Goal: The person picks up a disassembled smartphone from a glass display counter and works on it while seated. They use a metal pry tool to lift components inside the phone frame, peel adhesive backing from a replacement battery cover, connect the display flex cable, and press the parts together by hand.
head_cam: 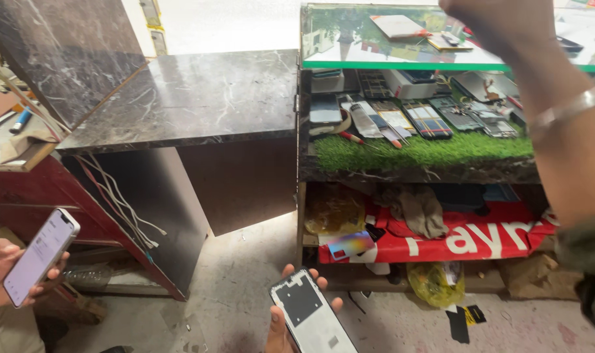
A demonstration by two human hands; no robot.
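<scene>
Fingers [320, 282] of the left hand [278, 333] are spread and curl up past the top and right edges of the phone [307, 314], with the thumb on its left edge. This grip cradles the phone from below, apparently to keep its opened back, grey plate with a dark square, facing the camera. The phone is held low over the floor [245, 287], in front of the counter's [299, 131] lower left corner.

The right hand [493, 23] is raised at the glass top's [402, 65] far edge. It is cut off by the frame, so its finger state cannot be determined. A bangle [565, 108] sits on the wrist.

A second person's hand [0, 274] at the left holds a lit handset [41, 255], below the marble desk [192, 98].

Packages and signs:
- Red banner [480, 238] with white lettering, draped along the lower shelf's front edge.
- Yellow bag [333, 212] at that shelf's left end; a second yellow bag [435, 281] below the banner.
- Small iridescent card [350, 245] at the banner's left corner.
</scene>
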